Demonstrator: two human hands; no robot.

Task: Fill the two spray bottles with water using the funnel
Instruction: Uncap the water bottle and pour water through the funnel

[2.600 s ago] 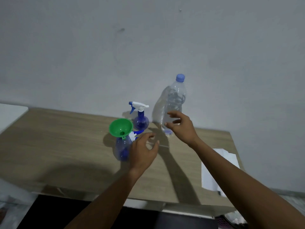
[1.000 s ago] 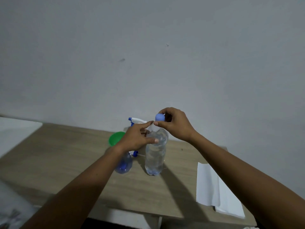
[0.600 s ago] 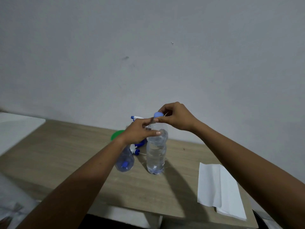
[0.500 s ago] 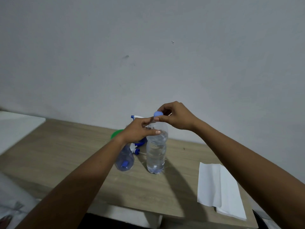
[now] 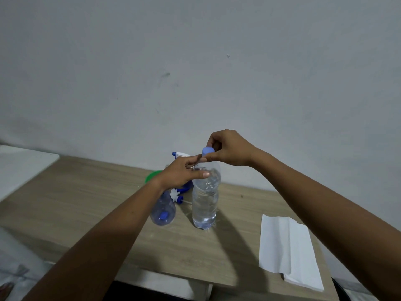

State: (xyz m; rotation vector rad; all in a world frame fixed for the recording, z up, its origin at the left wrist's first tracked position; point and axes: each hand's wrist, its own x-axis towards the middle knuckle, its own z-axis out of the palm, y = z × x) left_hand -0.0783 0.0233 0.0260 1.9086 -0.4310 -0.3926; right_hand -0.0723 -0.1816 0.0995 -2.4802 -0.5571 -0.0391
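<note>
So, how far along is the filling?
Done: the funnel looks seated on the near spray bottle, its sprayer lying beside it. In hand: left hand holds the water bottle, right hand pinches its cap. Left: pouring into both; the far spray bottle is unopened.

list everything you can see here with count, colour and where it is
water bottle: one, clear, holds water, standing mid-table
cap: one, blue, at the water bottle's top
near spray bottle: one, see-through blue, left of the water bottle
far spray bottle: one, white and blue trigger head showing behind the left hand
funnel: one, green, above the near spray bottle, mostly hidden by the left wrist
loose spray head: one, white and blue, lying between the near spray bottle and water bottle
paper towel: one, white, folded, table's right end
table: one, light wood
white surface: one, far left
wall: grey, behind
left hand: grips the water bottle's shoulder
right hand: pinches the cap
</note>
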